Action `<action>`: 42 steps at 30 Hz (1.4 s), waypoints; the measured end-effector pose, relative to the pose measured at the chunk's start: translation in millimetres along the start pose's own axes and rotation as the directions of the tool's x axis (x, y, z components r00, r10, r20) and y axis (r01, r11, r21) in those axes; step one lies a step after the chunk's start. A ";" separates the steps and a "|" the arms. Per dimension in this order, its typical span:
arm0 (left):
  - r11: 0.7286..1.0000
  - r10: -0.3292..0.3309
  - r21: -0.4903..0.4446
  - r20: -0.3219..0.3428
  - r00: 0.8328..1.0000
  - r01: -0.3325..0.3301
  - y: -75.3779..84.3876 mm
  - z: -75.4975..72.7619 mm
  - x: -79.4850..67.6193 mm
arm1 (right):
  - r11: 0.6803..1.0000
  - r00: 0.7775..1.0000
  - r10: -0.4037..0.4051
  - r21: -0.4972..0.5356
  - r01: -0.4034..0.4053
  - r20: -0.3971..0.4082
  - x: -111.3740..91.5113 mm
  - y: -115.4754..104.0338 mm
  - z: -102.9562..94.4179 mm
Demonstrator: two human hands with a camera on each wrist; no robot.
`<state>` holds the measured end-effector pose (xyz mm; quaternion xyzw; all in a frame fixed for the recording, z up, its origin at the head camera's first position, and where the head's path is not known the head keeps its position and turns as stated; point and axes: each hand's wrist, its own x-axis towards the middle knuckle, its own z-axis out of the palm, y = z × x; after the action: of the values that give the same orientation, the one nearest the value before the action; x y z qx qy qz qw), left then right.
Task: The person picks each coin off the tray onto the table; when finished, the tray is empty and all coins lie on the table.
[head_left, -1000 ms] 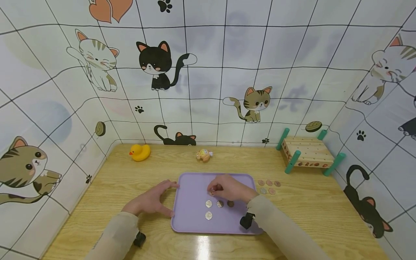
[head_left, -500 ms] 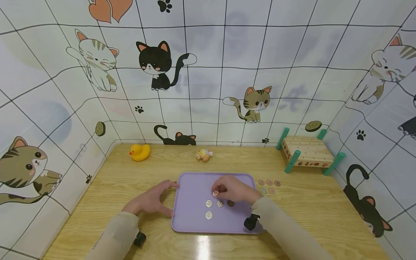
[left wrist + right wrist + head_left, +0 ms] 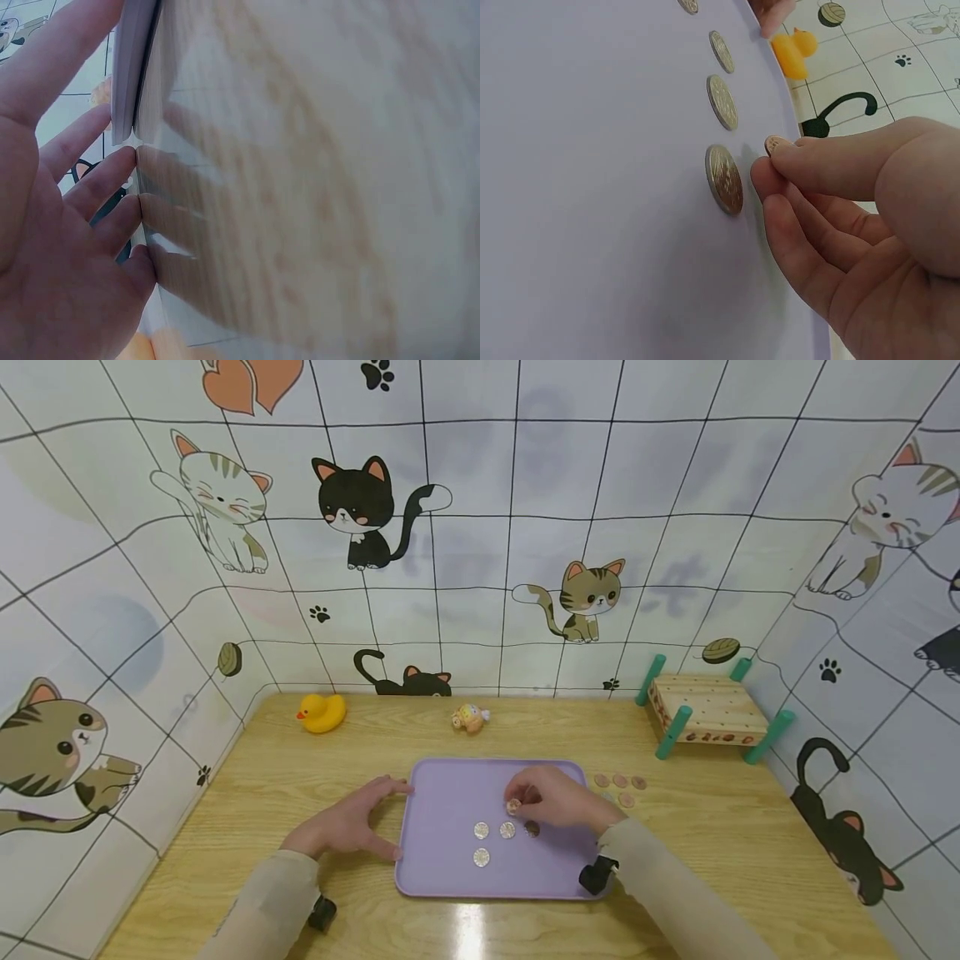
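Note:
My right hand pinches a small copper-coloured coin between thumb and fingertips, over the right half of a purple tray. Just below that hand in the head view, several silver-coloured coins lie flat on the tray: a row with a left coin, a middle coin and a darker-looking right coin, plus one coin under the left one. My left hand is spread at the tray's left edge, its thumb and index finger touching the rim, with the other fingertips down at the table.
Right of the tray, several copper-coloured coins lie on the wooden table. A yellow rubber duck and a small figurine stand at the back. A wooden peg rack with green legs stands back right, before the cat-patterned wall.
My right hand has moved rightward over the tray with the copper-coloured coin in its fingertips. The left hand, the tray and the silver-coloured coins stay in place.

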<state>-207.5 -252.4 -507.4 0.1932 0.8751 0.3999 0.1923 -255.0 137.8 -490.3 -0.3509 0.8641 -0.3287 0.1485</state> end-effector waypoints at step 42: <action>0.998 0.013 0.054 0.001 1.000 -0.013 -2.3 -1.3 -0.2 | 0.987 0.975 0.151 0.076 -0.140 -0.161 -116.9 71.7 -65.3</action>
<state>-208.4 -254.7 -508.4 0.2040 0.8844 0.3771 0.1845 -240.4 288.9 -487.1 -0.2532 0.8859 -0.3725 0.1109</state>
